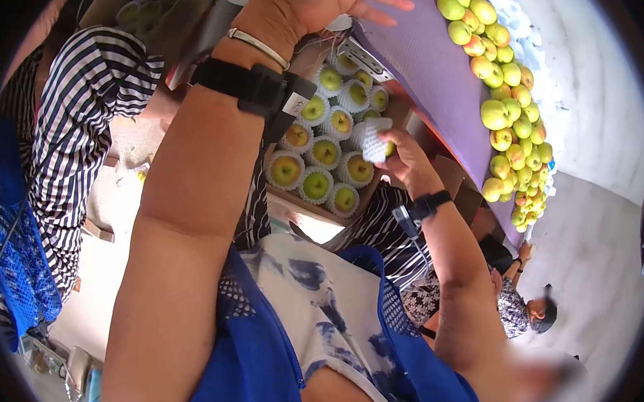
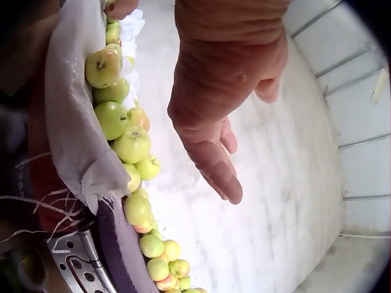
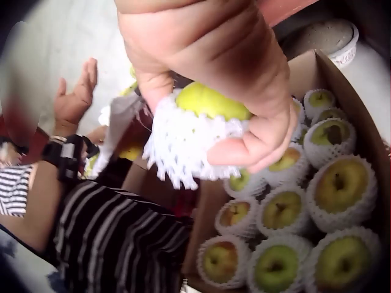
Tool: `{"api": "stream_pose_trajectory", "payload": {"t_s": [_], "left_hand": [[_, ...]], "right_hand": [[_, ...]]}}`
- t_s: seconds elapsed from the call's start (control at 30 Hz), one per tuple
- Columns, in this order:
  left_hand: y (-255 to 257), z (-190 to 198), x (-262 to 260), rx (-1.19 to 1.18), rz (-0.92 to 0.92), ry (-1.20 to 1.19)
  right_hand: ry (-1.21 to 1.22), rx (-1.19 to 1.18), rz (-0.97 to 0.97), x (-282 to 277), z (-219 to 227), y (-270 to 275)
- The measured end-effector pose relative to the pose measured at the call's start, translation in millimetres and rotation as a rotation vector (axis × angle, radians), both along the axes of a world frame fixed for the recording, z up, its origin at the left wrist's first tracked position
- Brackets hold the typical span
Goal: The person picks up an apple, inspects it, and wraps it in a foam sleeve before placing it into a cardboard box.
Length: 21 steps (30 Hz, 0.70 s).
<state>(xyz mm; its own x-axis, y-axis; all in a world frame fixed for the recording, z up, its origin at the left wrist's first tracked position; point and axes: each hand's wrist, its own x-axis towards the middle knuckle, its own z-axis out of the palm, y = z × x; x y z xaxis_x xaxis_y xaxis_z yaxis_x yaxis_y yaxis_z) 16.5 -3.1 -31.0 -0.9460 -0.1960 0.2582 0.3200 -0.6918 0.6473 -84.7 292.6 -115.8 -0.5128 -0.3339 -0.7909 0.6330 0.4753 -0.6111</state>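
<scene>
Netted apple in the right hand, left hand empty

The right hand [image 3: 208, 46] grasps an apple [image 3: 214, 101], thumb on one side and bent fingers on the other, fingertips against its white net [image 3: 180, 140]. The net surrounds the apple's lower part; some yellow-green skin shows bare between thumb and fingers. In the head view, this apple is above one side of the box [image 3: 303, 76], where more apples [image 3: 339, 183] sit close together in white nets.

The left hand [image 1: 321, 6] is released and holds nothing, fingers extended. The left wrist view shows it near the pile [image 1: 495, 114] of loose green and red-blushed apples, apart from them. These lie along a purple mat [image 1: 432, 54]; a pale cloth [image 2: 70, 110] and a metal hinge [image 2: 79, 268] are at its edge.

A person in stripes [image 1: 95, 87] is to the left, and someone in a dark cap [image 1: 547, 315] is beyond the right arm.
</scene>
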Motion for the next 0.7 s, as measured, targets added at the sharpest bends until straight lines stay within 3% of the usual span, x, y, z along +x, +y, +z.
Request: {"api": "stream_pose_trajectory", "payload": {"t_s": [0.07,0.13,0.27,0.37,0.5,0.7], "left_hand": [[-0.4,4.0,9.3,-0.03,0.044,-0.03],[1.9,12.4,19.7,-0.061,0.081,-0.067],[-9.0,17.2,19.0,-0.139,0.064,-0.127],[-6.8,16.9,21.8,-0.198,0.056,-0.073],[-8.8,18.4,16.8,-0.23,0.018,-0.11],[-6.1,28.1,23.2,-0.267,0.061,-0.217]], "right_hand": [[0.038,0.06,-0.104,-36.1,-38.2,0.3],[0.634,0.15,0.229,-64.5,-79.5,20.3],[1.521,0.376,0.847,-73.3,-72.2,1.4],[1.48,0.766,0.799,-103.5,-123.2,-3.3],[1.59,1.095,0.806,-116.6,-164.5,-24.8],[1.566,1.106,0.696,-113.6,-184.3,-54.7]]}}
